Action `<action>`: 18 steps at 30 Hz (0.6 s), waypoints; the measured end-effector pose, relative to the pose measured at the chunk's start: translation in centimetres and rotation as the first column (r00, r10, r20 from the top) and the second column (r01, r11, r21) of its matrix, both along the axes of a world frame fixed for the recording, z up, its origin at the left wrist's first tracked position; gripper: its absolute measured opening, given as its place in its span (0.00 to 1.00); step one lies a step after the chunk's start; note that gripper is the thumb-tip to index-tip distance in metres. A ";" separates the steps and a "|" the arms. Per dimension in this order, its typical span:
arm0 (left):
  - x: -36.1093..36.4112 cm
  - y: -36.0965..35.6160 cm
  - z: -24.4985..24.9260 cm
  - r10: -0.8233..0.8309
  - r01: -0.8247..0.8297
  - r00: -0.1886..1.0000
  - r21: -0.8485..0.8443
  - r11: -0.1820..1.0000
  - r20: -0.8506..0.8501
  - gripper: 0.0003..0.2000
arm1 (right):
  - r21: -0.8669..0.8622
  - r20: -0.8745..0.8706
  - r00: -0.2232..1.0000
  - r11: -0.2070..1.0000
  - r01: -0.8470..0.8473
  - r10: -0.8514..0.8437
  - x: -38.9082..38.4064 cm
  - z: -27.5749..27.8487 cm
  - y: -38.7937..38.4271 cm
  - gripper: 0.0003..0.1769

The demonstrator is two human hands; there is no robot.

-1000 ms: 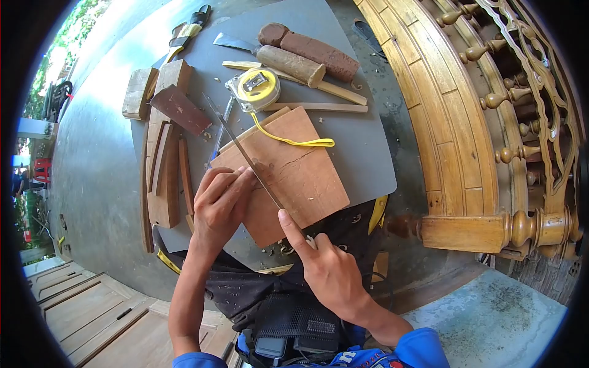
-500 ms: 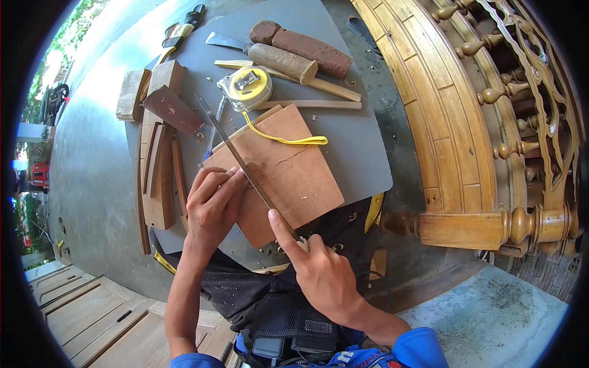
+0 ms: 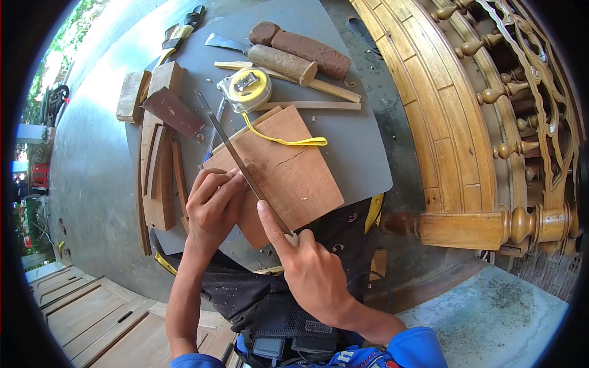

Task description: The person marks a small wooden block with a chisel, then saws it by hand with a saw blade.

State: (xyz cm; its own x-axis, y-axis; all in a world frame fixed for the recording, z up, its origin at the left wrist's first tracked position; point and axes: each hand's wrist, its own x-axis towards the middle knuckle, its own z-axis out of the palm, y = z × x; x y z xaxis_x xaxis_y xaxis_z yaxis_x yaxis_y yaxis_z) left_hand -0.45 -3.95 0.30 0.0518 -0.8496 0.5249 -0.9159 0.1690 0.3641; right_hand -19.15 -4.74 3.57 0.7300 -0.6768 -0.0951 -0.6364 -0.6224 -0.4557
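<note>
My right hand (image 3: 316,270) is closed around the near end of a long, narrow dark metal file (image 3: 233,152), its index finger stretched along the top. The file slants across a reddish-brown wooden board (image 3: 294,168), tip pointing away and left. At the board's left edge my left hand (image 3: 211,205) is closed in a pinch, fingertips right beside the file. Whatever lies between those fingers is hidden. A yellow tape measure (image 3: 248,88) sits just beyond the board, its yellow strap lying over the wood.
Left on the grey tabletop (image 3: 362,159) are wooden blocks (image 3: 161,196) and a dark wedge (image 3: 172,111). Farther back lie a wood-handled blade (image 3: 282,62), a brown cylindrical piece (image 3: 313,52), thin strips (image 3: 319,105) and a brush (image 3: 176,38). A wooden bench (image 3: 442,141) stands right.
My right hand has moved slightly forward and left, sliding the file away from me along the board. The left hand stays almost where it was.
</note>
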 end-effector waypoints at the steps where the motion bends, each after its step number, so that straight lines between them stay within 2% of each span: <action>1: 0.0 0.0 0.0 0.001 -0.001 1.000 -0.001 1.000 -0.001 0.12 | 0.001 0.002 1.000 1.000 -0.001 0.001 0.1 0.0 -0.1 0.43; 10: -0.2 -0.2 0.0 -0.005 0.005 1.000 -0.014 1.000 -0.007 0.12 | 0.020 0.016 1.000 0.999 0.026 -0.027 -0.3 -0.1 0.2 0.44; 18: -0.2 -0.4 0.1 -0.027 0.027 0.999 0.004 1.000 -0.038 0.11 | 0.049 0.000 1.000 0.999 0.019 -0.019 -4.4 0.5 2.8 0.41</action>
State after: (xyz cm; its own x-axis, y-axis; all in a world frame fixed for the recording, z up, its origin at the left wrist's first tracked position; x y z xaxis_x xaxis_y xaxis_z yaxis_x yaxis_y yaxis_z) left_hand -0.61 -4.35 0.42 0.0490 -0.8532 0.5193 -0.8964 0.1917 0.3996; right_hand -23.57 -1.97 4.06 0.7168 -0.6854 -0.1281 -0.6479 -0.5868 -0.4857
